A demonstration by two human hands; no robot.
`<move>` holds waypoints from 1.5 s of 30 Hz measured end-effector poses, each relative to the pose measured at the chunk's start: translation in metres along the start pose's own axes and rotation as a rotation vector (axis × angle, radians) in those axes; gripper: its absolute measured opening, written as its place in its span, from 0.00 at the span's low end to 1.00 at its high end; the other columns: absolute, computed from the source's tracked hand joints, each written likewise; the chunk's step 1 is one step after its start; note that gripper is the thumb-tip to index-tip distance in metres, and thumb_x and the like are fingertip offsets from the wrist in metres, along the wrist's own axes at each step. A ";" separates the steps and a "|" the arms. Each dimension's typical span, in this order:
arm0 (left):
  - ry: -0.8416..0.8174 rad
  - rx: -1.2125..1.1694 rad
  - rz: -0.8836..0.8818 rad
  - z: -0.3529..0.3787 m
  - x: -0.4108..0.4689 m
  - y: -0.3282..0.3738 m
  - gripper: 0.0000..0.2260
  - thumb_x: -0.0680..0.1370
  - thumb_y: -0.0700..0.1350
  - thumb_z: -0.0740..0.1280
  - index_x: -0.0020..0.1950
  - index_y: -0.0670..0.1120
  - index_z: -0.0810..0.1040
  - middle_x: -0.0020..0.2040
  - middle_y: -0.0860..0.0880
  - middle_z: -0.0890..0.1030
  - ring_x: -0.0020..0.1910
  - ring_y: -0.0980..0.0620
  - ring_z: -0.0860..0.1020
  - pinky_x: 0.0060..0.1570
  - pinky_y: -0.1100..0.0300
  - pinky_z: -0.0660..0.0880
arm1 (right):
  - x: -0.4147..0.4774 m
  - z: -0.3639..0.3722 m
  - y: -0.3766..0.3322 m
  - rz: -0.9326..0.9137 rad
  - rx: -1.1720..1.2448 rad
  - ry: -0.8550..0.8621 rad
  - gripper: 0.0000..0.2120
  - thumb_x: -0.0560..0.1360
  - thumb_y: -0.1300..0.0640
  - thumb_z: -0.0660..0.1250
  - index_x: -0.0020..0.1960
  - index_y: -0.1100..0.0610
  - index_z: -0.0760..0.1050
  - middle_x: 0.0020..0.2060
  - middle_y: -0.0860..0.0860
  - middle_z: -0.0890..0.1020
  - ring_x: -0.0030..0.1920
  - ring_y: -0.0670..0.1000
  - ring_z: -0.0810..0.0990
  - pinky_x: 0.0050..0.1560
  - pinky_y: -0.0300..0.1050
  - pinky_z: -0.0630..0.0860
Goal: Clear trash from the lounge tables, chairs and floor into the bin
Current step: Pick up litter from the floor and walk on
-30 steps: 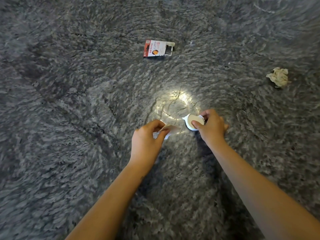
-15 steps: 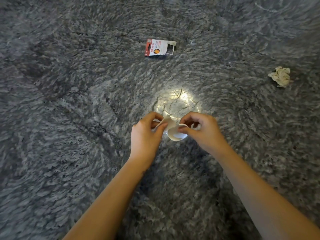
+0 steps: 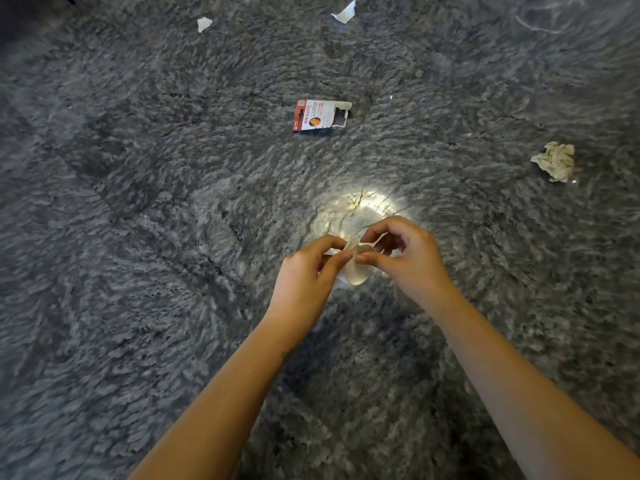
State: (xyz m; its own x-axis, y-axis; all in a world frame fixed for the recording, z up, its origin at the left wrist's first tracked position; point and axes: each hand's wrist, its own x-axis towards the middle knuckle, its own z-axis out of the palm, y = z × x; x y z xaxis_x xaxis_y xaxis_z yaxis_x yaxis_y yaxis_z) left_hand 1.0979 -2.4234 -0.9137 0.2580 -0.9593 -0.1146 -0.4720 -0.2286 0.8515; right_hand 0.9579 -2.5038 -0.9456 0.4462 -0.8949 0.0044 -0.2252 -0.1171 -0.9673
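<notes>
My left hand [image 3: 304,271] and right hand [image 3: 405,258] together pinch a pale round wrapper scrap [image 3: 356,271] above shaggy grey carpet [image 3: 138,237]. Farther off lie a torn packet [image 3: 320,115], crumpled tissue [image 3: 554,161] and two paper bits [image 3: 204,23].

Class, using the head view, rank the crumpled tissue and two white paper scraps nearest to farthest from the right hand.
1. crumpled tissue, ahead and right of the right hand.
2. top-centre paper scrap, far ahead.
3. top-left paper scrap, ahead and well leftward.
</notes>
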 end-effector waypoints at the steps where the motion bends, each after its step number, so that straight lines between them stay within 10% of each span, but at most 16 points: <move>1: -0.013 -0.009 -0.005 0.000 0.000 0.004 0.10 0.74 0.53 0.66 0.49 0.49 0.78 0.40 0.56 0.82 0.40 0.66 0.79 0.37 0.72 0.73 | 0.002 -0.002 -0.002 -0.007 -0.009 0.005 0.12 0.63 0.61 0.77 0.39 0.52 0.76 0.38 0.46 0.78 0.34 0.39 0.74 0.38 0.31 0.71; 26: 0.141 0.127 0.066 -0.067 0.180 0.053 0.06 0.73 0.39 0.68 0.49 0.45 0.81 0.43 0.47 0.83 0.44 0.51 0.81 0.46 0.52 0.76 | 0.198 -0.022 -0.042 0.049 -0.095 0.061 0.13 0.67 0.63 0.74 0.42 0.48 0.74 0.39 0.45 0.79 0.38 0.43 0.76 0.37 0.29 0.68; 35: 0.107 0.055 0.000 -0.038 0.224 -0.009 0.06 0.74 0.43 0.68 0.49 0.45 0.81 0.44 0.50 0.83 0.43 0.55 0.80 0.43 0.61 0.74 | 0.256 0.011 0.021 0.223 -0.127 0.149 0.13 0.68 0.61 0.74 0.46 0.50 0.72 0.42 0.51 0.78 0.45 0.55 0.78 0.48 0.49 0.74; 45: 0.092 -0.021 -0.087 -0.037 0.261 -0.030 0.06 0.73 0.41 0.68 0.49 0.48 0.81 0.42 0.52 0.83 0.41 0.58 0.79 0.38 0.70 0.71 | 0.298 0.039 0.051 0.396 -0.128 0.247 0.18 0.68 0.62 0.74 0.54 0.56 0.70 0.42 0.47 0.73 0.39 0.46 0.73 0.47 0.45 0.73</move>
State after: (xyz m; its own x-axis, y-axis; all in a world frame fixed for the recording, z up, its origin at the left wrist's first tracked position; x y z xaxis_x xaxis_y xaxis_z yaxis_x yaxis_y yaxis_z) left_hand 1.2111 -2.6610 -0.9502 0.3735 -0.9166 -0.1423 -0.4268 -0.3060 0.8510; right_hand 1.1132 -2.7600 -1.0034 0.0893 -0.9551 -0.2826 -0.4478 0.2149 -0.8679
